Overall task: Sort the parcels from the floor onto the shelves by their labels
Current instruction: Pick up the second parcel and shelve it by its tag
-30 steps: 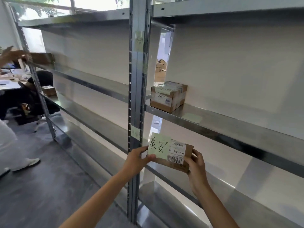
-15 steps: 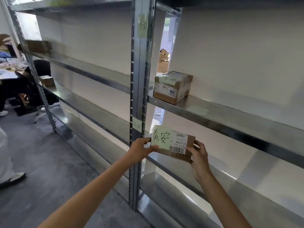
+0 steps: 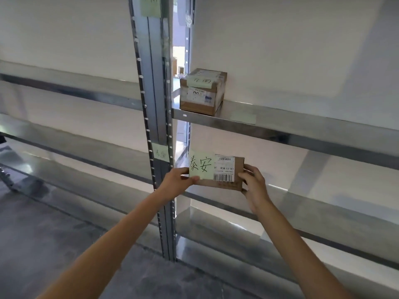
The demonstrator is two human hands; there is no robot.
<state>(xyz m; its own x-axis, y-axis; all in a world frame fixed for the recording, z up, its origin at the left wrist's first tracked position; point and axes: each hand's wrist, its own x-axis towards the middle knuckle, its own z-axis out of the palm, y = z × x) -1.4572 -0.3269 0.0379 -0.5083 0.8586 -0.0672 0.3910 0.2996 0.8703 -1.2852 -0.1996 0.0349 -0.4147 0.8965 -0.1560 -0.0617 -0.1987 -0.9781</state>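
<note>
Both hands, left (image 3: 179,180) and right (image 3: 253,183), grip the parcel (image 3: 228,172), held at 6 o'clock below the shelved box (image 3: 203,91). One shelved; this one not yet set down; floor pile unseen.

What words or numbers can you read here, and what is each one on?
"泰安": green note on the held parcel.
"L8-23": its shipping label; the rest and the barcode digits are too small.
Upper shelf parcel: note and label blurred.
Upright's notes: unreadable.
</note>
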